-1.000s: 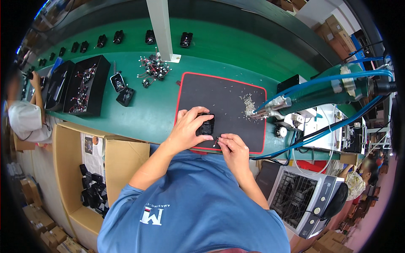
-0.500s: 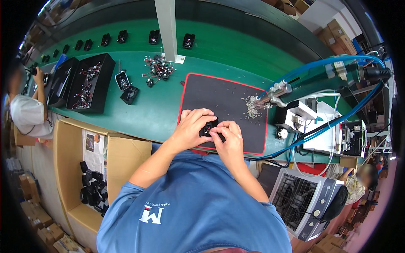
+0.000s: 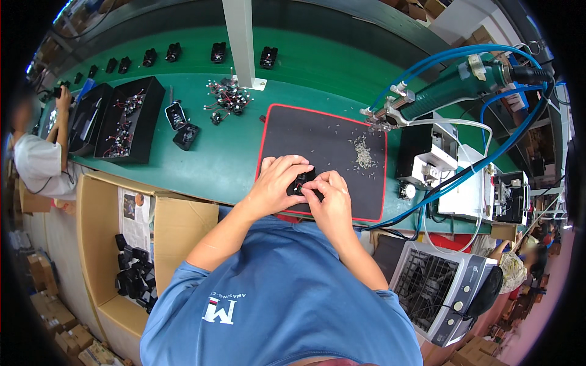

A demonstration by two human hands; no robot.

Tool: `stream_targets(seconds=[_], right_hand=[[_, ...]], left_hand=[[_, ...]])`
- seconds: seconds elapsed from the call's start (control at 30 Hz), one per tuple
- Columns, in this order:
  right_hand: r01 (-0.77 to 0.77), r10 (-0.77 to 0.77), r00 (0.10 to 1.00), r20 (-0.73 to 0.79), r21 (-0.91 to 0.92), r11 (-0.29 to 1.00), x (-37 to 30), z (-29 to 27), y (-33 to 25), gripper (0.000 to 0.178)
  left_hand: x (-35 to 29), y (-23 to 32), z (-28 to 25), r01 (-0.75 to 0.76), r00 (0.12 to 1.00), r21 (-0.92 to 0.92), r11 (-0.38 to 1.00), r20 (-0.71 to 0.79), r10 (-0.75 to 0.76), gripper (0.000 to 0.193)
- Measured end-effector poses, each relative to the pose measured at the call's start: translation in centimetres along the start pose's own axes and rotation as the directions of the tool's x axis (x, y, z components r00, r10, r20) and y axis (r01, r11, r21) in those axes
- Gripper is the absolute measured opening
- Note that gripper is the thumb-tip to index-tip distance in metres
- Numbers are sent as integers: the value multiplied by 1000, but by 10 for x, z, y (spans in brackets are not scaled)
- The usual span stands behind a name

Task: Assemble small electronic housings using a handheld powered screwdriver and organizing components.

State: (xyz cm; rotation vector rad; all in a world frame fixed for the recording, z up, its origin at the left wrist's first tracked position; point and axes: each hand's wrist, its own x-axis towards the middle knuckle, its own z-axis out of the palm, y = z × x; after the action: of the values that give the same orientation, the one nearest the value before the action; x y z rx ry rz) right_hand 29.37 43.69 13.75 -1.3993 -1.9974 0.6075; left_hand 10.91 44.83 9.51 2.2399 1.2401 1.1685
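My left hand (image 3: 276,183) is closed round a small black plastic housing (image 3: 299,181), holding it against the near part of a black mat with a red border (image 3: 293,131). Over the housing's right side, my right hand (image 3: 331,196) pinches with thumb and forefinger. A bit of red wire shows inside the housing by these fingertips. What the pinch holds is too small and hidden to make out. A heap of small screws (image 3: 362,154) lies on the mat's right side, with several strays around it. A green power screwdriver (image 3: 448,91) with blue hoses hangs above the mat's far right corner.
Wired parts (image 3: 228,97) lie in a pile beside a metal post (image 3: 240,43). Two black housing pieces (image 3: 186,137) and a black box of wired parts (image 3: 131,122) stand left. More housings line the far ledge. A white machine (image 3: 427,158) stands right; a co-worker (image 3: 43,158) sits far left.
The power screwdriver has swung up and away from the screw heap. My right fingers have shifted slightly at the housing; my left hand keeps its hold. The co-worker's hand has moved.
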Motion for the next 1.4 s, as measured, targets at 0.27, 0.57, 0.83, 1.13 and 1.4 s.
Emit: stream_targets(seconds=[0.27, 0.57, 0.83, 1.13, 1.4], right_hand=[[-43, 43, 999, 8, 13, 999, 3, 2, 6, 13], [-76, 73, 986, -149, -15, 997, -21, -11, 24, 26], [-122, 98, 989, -112, -228, 966, -36, -46, 37, 29], [266, -253, 964, 83, -323, 908, -15, -47, 57, 21], [206, -215, 977, -1, -290, 935, -16, -32, 43, 13]], left_hand=[[0, 0, 0, 19, 1000, -25, 999, 7, -19, 75], [-1, 1, 2, 59, 998, 5, 998, -9, -58, 81], [-1, -1, 0, 110, 993, 11, 994, 28, -111, 84], [0, 2, -2, 103, 993, 5, 995, 48, -104, 82], [0, 2, -3, 94, 994, 25, 995, 51, -95, 82]])
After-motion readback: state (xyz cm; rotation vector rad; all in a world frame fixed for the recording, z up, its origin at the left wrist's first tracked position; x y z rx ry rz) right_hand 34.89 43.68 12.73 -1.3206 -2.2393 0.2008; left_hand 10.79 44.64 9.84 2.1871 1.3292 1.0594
